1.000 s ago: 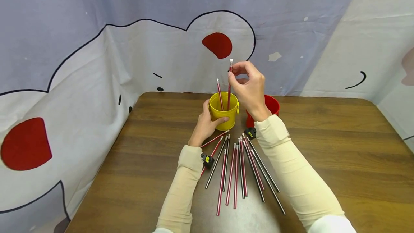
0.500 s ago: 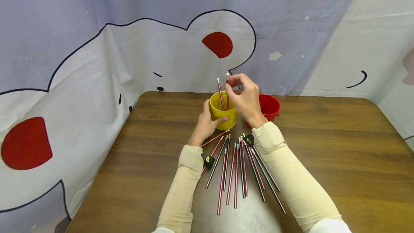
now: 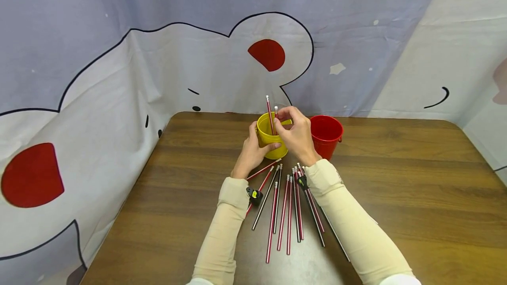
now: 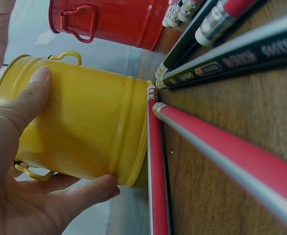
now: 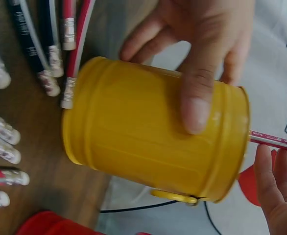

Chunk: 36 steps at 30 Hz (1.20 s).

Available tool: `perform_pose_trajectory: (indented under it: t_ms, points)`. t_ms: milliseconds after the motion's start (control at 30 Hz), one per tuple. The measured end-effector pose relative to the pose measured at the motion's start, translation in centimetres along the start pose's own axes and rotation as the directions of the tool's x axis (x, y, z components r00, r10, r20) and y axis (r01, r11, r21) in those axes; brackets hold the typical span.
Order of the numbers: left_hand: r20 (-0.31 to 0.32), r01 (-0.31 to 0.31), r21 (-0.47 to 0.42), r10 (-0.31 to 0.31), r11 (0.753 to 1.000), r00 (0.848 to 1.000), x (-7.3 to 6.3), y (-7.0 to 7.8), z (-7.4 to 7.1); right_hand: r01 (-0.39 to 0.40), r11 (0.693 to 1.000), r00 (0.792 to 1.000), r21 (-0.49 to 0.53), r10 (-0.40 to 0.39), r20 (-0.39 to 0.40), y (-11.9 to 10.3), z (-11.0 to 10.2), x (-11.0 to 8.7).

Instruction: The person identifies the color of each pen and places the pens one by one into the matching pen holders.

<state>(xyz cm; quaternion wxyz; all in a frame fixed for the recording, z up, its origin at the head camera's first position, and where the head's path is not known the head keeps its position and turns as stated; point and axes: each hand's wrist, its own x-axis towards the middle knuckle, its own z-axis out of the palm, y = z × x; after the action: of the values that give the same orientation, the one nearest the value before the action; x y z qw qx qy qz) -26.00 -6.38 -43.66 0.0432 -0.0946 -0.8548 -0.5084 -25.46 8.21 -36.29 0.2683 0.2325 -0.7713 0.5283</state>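
Note:
My left hand [image 3: 249, 153] grips a small yellow metal bucket [image 4: 84, 122] round its side, thumb at the front. The bucket stands upright near the table's back edge. Between thumb and fingers, my right hand [image 3: 298, 135] pinches a red striped pencil [image 3: 276, 112] near its white eraser end, with the lower part inside the bucket. Another red pencil [image 3: 270, 110] leans in the same bucket, eraser up. Whether the held pencil touches the bottom is hidden by the bucket wall.
A red bucket [image 3: 326, 137] stands just right of the yellow one. Several red and dark pencils [image 3: 289, 214] lie fanned out on the wooden table [image 3: 416, 179], erasers toward the buckets; some pass under the forearms. A patterned cloth [image 3: 198, 69] hangs behind.
My right hand has moved down and slightly left, lowering the pinched pencil deeper into the yellow bucket. More of the red bucket shows now. The left hand has stayed in place.

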Motion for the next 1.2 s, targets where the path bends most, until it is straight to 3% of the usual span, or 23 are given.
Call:
perform_pose_trajectory:
  t_ms: [200,367,867,1033,1200]
  points:
    - [0.001,0.005,-0.010,-0.005,1.000,1.000,0.0,0.1,-0.1,-0.014,1.000,1.000,0.017,0.014,0.000,-1.0,0.0,-0.6]
    - [0.004,0.014,-0.019,-0.014,1.000,1.000,0.0,0.1,-0.1,-0.013,1.000,1.000,0.027,0.013,-0.002,1.2,0.4,-0.9]
    - [-0.010,0.000,-0.004,0.000,1.000,1.000,0.0,-0.2,0.0,-0.021,1.000,1.000,0.009,0.021,0.002,0.4,-0.7,-2.1]
    - [-0.017,-0.006,-0.015,0.006,1.000,1.000,0.0,-0.1,0.0,-0.148,0.987,0.988,-0.070,0.145,-0.048,0.1,-1.9,-3.4]
    - [-0.015,-0.005,-0.018,0.004,1.000,1.000,0.0,-0.1,0.0,-0.327,0.918,0.940,-0.226,0.341,0.021,0.2,-3.3,-4.9]
